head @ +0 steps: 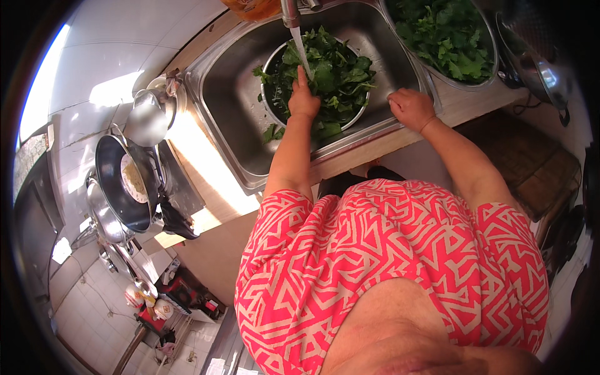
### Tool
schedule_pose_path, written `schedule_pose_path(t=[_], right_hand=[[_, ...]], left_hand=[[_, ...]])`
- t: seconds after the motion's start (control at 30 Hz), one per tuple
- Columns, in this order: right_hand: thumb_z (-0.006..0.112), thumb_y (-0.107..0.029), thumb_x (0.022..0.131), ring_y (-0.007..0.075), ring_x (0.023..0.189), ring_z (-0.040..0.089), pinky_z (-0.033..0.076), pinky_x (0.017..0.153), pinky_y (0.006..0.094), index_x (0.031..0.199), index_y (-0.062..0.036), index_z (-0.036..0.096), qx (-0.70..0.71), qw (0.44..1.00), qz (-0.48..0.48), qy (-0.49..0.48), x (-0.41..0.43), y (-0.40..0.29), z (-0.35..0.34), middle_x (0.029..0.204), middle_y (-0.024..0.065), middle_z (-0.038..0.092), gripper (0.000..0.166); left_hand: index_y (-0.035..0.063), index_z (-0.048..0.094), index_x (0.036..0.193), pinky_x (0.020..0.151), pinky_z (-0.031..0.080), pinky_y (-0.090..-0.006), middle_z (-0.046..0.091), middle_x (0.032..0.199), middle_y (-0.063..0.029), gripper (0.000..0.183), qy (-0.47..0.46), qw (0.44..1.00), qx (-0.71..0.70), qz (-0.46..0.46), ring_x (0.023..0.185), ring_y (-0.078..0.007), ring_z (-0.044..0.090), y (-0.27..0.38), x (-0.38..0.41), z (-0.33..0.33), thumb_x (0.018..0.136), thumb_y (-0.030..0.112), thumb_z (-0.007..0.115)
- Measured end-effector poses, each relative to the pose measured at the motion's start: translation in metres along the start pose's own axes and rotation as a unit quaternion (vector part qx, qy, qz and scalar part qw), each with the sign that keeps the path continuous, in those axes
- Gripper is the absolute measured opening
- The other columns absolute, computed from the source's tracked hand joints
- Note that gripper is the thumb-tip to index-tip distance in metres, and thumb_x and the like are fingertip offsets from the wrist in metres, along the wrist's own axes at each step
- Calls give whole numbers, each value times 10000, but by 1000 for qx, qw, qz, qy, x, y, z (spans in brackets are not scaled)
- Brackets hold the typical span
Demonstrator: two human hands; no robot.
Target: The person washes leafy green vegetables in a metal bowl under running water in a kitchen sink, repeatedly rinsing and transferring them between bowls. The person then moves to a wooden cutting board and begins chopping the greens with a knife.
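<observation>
Water runs from the faucet (291,16) onto leafy greens (328,75) heaped in a round metal basin (268,103), which stands in the stainless steel sink (225,108). My left hand (303,99) is at the left side of the greens, beside the stream, with a finger extended; whether it grips any leaves cannot be told. My right hand (412,108) rests curled at the sink's front right rim, apart from the basin, and nothing shows in it. A few loose leaves (273,133) lie in the sink at the basin's lower left.
More greens (452,42) fill a large metal bowl (492,70) right of the sink. Left of it are a metal pot (146,124) and a dark wok (115,183). An orange package (255,8) stands behind the sink. The counter edge (347,157) runs before me.
</observation>
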State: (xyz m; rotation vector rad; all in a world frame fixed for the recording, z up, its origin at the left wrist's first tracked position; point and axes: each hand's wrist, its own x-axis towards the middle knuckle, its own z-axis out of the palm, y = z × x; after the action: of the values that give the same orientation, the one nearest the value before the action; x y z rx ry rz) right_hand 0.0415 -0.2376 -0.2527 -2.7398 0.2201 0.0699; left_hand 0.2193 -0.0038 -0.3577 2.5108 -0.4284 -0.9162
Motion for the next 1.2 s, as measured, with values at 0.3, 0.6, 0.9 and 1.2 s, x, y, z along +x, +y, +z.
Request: schedule_pose_path(t=[0.3,0.6,0.9,1.2], right_hand=[[585,-211,812,268,760,632,506,631,410,816,-135,652,3,1000,-6,17,0,10,0,794,36,632,101],[581,-213,817,277,797,631,510,660,410,835,-126,660,12,1000,8,14,-6,9,-8,845,43,650,119],[571,-216,820,279,779,629,509,650,414,807,-124,643,7,999,-5,46,-20,8,-18,805,50,635,117],[555,-234,825,270,774,630,514,654,415,772,-117,632,21,998,-22,57,-19,31,-28,784,56,629,149]], left_hand=[[104,368,1432,833,500,-315,613,1137,-108,831,32,828,-559,-13,943,-237,618,1,-31,-69,677,-154,603],[43,531,1172,775,532,-338,622,1053,-96,469,88,735,-672,-6,886,-223,629,7,-76,-124,735,-122,570],[37,528,1169,747,534,-322,618,1042,-92,430,145,708,-691,20,861,-208,625,6,-97,-107,767,-114,558],[75,501,1244,682,588,-423,643,1012,-104,419,185,686,-703,-15,843,-273,662,9,-117,-97,837,65,604]])
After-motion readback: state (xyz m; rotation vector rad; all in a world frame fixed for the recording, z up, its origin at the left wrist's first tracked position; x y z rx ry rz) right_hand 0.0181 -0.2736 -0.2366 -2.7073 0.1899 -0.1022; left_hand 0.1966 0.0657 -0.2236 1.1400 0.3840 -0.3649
